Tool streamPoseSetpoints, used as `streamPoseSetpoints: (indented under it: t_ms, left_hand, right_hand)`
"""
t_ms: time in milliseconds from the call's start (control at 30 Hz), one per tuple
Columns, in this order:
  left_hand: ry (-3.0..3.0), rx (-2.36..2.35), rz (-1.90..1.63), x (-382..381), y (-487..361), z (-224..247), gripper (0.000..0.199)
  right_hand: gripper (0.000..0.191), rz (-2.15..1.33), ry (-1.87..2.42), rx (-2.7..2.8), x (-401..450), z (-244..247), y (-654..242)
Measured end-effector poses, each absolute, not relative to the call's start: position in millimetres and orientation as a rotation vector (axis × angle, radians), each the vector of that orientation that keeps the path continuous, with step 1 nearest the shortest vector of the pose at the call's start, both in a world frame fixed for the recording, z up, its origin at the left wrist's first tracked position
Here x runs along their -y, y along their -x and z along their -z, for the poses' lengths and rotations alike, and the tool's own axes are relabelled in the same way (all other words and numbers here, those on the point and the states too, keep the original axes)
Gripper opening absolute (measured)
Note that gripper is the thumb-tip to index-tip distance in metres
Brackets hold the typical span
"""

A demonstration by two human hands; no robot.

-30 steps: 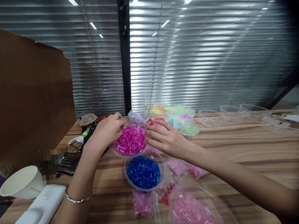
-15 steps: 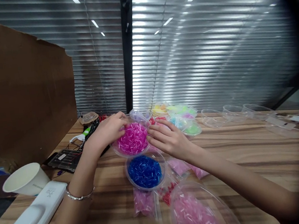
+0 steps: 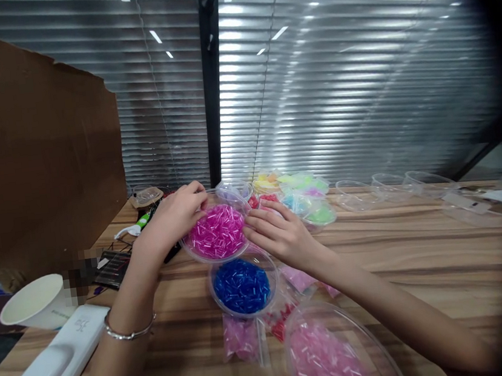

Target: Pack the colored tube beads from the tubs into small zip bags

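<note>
A clear round bowl of magenta tube pieces (image 3: 218, 231) is between my two hands. My left hand (image 3: 179, 212) is curled over the bowl's left back rim, its fingers closed on it. At the right rim, the fingers of my right hand (image 3: 281, 233) are pressed together against the bowl. Just in front stands a bowl of blue pieces (image 3: 242, 287). Nearer still are a bowl of pale pink pieces (image 3: 325, 362), a small bag of pink pieces (image 3: 241, 337) and a bag with red pieces (image 3: 282, 321).
Bags of green and yellow pieces (image 3: 320, 211) lie behind my right hand. Clear containers (image 3: 355, 193) stand at the back right. To the left are a paper cup (image 3: 36, 303), a white device (image 3: 49, 371) and a cardboard panel (image 3: 39, 141).
The magenta bowl has shifted slightly left, and my left hand has moved left with it, its fingers now up at the rim. My right hand stays beside the bowl.
</note>
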State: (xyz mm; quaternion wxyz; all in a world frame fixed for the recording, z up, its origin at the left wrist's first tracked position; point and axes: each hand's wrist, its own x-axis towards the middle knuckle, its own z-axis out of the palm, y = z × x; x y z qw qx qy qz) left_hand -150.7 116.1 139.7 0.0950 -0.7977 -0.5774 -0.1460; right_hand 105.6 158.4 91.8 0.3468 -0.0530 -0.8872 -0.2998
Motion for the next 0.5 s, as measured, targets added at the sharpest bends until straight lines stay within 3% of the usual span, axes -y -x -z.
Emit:
streamPoseSetpoints:
  t_ms: [233,500]
  left_hand:
    - [2.330,1.716,0.276,-112,139,-140,0.030]
    - [2.291,1.748,0.221,-109,129,-143,0.022]
  right_hand:
    - [0.011,0.811,0.141,2.270,-158,-90,-108]
    - [0.013,0.808,0.184,2.261,-158,-87,-116]
